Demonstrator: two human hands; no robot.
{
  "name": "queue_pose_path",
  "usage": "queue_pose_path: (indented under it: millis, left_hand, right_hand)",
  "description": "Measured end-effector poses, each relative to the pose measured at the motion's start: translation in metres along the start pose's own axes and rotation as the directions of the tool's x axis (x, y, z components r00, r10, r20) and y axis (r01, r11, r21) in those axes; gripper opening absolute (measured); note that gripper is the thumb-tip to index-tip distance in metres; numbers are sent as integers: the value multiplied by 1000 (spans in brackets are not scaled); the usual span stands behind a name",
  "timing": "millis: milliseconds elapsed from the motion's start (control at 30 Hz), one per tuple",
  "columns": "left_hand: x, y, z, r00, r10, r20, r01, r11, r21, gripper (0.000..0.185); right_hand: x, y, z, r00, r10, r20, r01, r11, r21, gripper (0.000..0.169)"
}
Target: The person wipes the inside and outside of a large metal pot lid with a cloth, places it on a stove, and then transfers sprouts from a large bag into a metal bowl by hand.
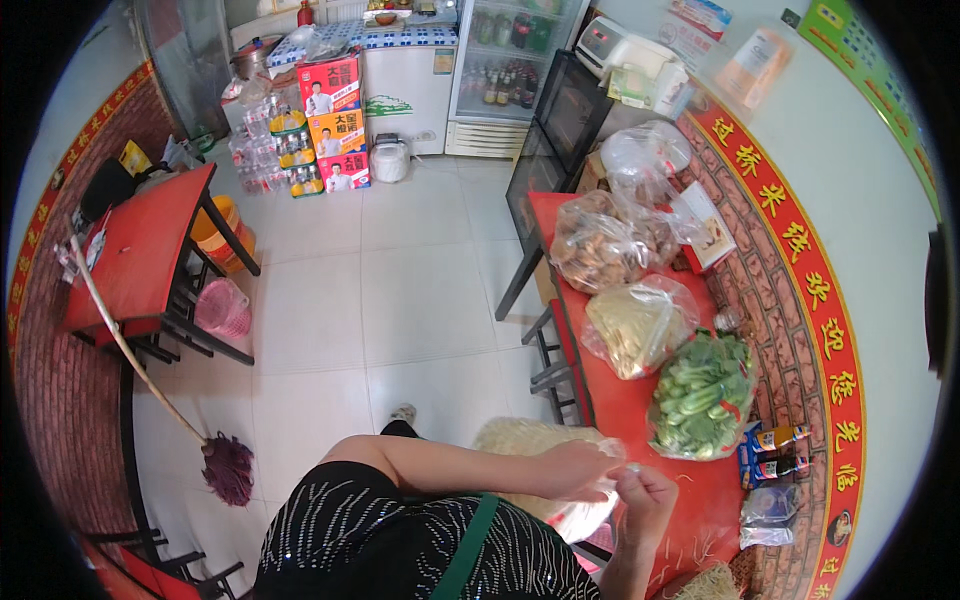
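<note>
Both hands meet in front of me near the left edge of the red table (701, 502). My left hand (574, 465) reaches across from the left and grips the gathered mouth of a clear plastic bag (517, 442). Pale, thin food strands fill this bag, partly hidden behind my left forearm. My right hand (646, 491), fingers curled, pinches the same gathered plastic. What supports the bag from below cannot be seen. On the table beyond my hands are a bag of leafy greens (701, 405) and a bag of pale yellowish strips (637, 330).
A bag of brown food pieces (596, 247) lies farther up the table. Loose strands lie around a basket (705, 583) at bottom right. Bottles (780, 469) stand by the brick-patterned wall. A stool (555, 367) is tucked at the table's left side. A mop (227, 469) leans on the left table (142, 262).
</note>
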State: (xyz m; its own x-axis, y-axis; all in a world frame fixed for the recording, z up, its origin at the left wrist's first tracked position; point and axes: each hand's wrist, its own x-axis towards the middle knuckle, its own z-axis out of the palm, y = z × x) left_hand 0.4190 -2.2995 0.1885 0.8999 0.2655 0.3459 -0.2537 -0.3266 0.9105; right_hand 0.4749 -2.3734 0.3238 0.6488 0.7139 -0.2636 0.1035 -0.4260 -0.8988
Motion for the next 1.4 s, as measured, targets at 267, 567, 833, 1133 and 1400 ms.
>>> queue_pose_path:
  millis: [267, 567, 833, 1133, 1400]
  left_hand:
    - [-88, -73, -214, 974, 19, -228, 23, 984, 178, 25]
    - [-70, -134, -421, 850, 4, -526, 233, 894, 383, 23]
    - [-56, -200, -588, 651, 46, -757, 467, 763, 447, 30]
    - [-9, -291, -766, 366, 178, -913, 561, 741, 369, 23]
    - [35, -412, -914, 237, 80, -968, 465, 865, 186, 16]
  right_hand:
    - [93, -62, 183, 788, -382, 483, 505, 850, -151, 10]
    - [249, -131, 347, 275, -701, 658, 895, 437, 91, 16]
    - [425, -169, 456, 234, -674, 701, 792, 550, 265, 3]
    - [682, -235, 545, 793, -398, 461, 362, 917, 169, 15]
    - [935, -319, 685, 350, -756, 553, 915, 149, -375, 10]
